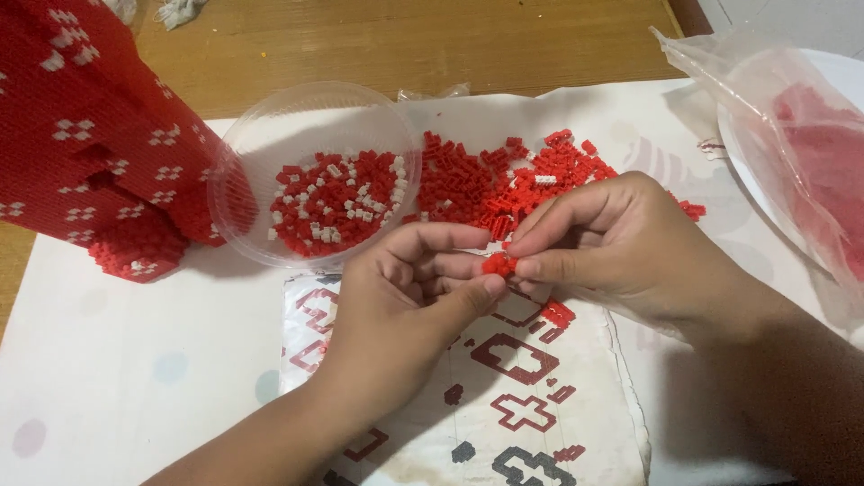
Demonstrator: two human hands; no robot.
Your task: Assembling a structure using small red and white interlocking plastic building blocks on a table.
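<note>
Both hands meet just below the loose brick pile [513, 180], pinched together on one small red brick cluster [498, 264]. Left hand [405, 306]: thumb and forefinger closed on the cluster from below and the left, other fingers curled in. Right hand [621, 243]: fingertips closed on the same cluster from the right, thumb beneath. Cluster is mostly covered by the fingertips; its shape cannot be made out.

Places, taken from the pile:
- Left of it, touching its edge: a round clear plastic dish [243, 153], holding red and white bricks mixed.
- Further left: a tall red built model [90, 135] with white cross marks, cut off by the top and left edges.
- Right of it: a clear plastic bag [765, 99] with red contents showing blurred through the film, lying on a white plate [841, 67]; both cut off at the right edge.
- Below it, under the hands: a worn pattern sheet [540, 405] with red and dark outlined cross and block shapes, partly hidden by the left wrist. A few red bricks [558, 313] lie on it just beneath the right hand.

All rests on a white sheet [108, 360] with faint coloured dots, over a wooden table [405, 36].
</note>
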